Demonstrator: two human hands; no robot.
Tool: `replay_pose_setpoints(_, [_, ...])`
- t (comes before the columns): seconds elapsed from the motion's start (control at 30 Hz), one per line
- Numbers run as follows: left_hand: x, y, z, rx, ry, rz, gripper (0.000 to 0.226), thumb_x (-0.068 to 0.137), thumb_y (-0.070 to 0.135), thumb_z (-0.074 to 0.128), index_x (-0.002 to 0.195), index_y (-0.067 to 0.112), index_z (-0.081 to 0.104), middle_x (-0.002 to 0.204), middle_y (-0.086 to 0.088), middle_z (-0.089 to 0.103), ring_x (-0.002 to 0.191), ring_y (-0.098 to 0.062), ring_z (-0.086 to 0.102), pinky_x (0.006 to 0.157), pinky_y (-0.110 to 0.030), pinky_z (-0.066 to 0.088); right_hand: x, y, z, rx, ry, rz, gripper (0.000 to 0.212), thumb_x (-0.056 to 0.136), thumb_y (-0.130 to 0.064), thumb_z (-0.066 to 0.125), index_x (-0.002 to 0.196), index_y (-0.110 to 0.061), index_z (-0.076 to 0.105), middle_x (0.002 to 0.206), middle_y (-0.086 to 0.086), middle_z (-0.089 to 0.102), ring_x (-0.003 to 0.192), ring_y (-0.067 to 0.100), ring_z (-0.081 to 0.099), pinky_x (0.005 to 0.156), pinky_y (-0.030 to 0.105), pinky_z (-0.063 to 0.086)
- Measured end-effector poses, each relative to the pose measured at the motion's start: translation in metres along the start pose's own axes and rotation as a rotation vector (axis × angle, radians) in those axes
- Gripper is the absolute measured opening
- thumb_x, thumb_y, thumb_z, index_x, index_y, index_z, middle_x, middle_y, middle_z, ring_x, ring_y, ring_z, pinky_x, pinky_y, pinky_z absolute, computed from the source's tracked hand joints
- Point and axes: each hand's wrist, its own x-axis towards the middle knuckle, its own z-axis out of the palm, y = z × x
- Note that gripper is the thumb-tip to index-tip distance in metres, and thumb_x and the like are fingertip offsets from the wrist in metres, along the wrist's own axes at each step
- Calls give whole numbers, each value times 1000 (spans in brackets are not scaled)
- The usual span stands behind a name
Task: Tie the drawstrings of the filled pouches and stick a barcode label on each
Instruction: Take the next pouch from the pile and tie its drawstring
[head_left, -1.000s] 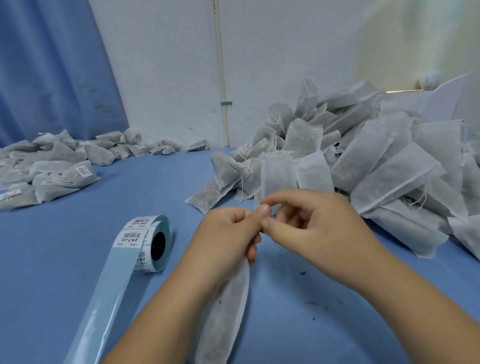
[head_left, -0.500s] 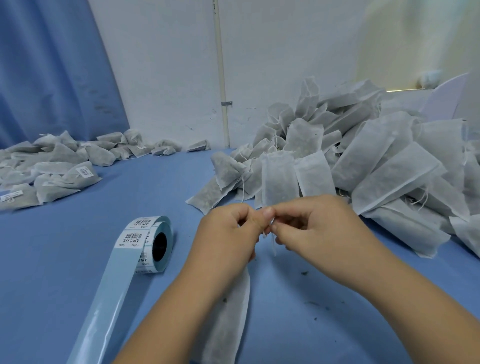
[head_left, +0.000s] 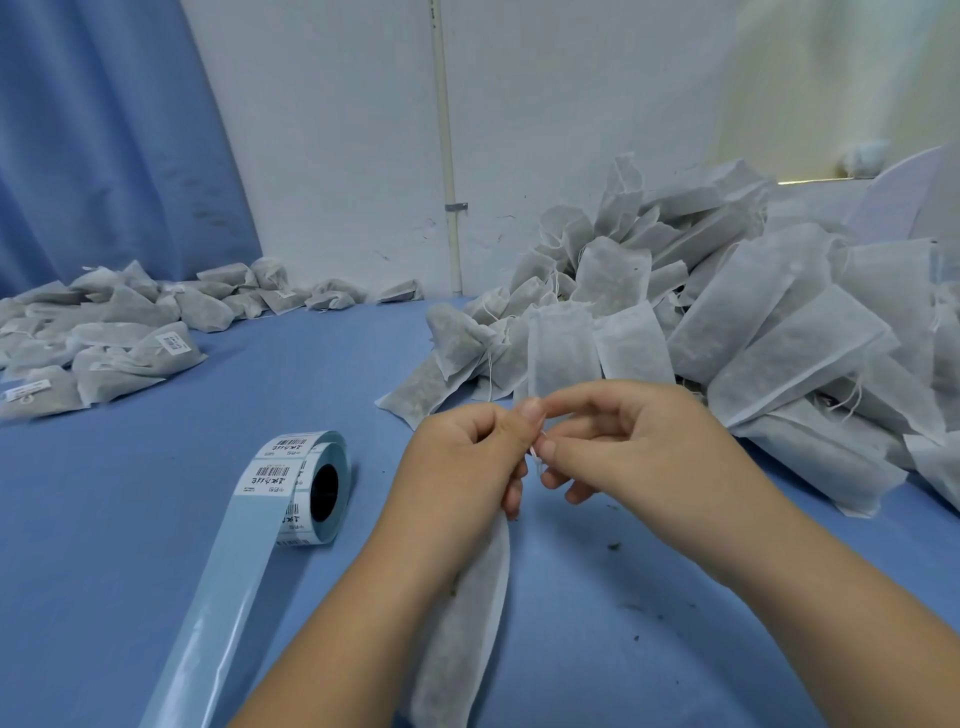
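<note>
A filled white pouch hangs below my left hand, which grips its gathered top. My right hand pinches the thin white drawstring right beside my left thumb, where the two hands meet. A roll of barcode labels stands on the blue table to the left, its pale blue backing strip trailing toward me.
A big heap of filled pouches fills the right back of the blue table. Labelled pouches lie in a pile at the far left. A white wall and a blue curtain stand behind. Dark crumbs dot the table near my right forearm.
Both hands have stayed together over the pouch top. My right fingers have shifted slightly, working the drawstring against my left thumb. The pouch hangs as before.
</note>
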Motion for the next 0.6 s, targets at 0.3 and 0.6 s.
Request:
replay_pose_setpoints(0.3, [1, -3, -2, 107, 29, 33, 40, 89, 48, 62, 62, 19, 64, 44, 5, 53, 42, -7, 47, 52, -15, 40, 3, 4, -3, 117, 34, 16, 14, 79, -3, 75, 90, -11, 71, 70, 8, 73, 56, 12, 62, 52, 19, 51])
replay_pose_setpoints(0.6, [-1, -2, 2, 254, 36, 106, 36, 91, 43, 62, 61, 23, 62, 46, 19, 56, 43, -2, 49, 50, -14, 40, 5, 14, 4, -447, 136, -279, 20, 88, -16, 67, 74, -28, 76, 63, -2, 60, 67, 11, 57, 61, 24, 45])
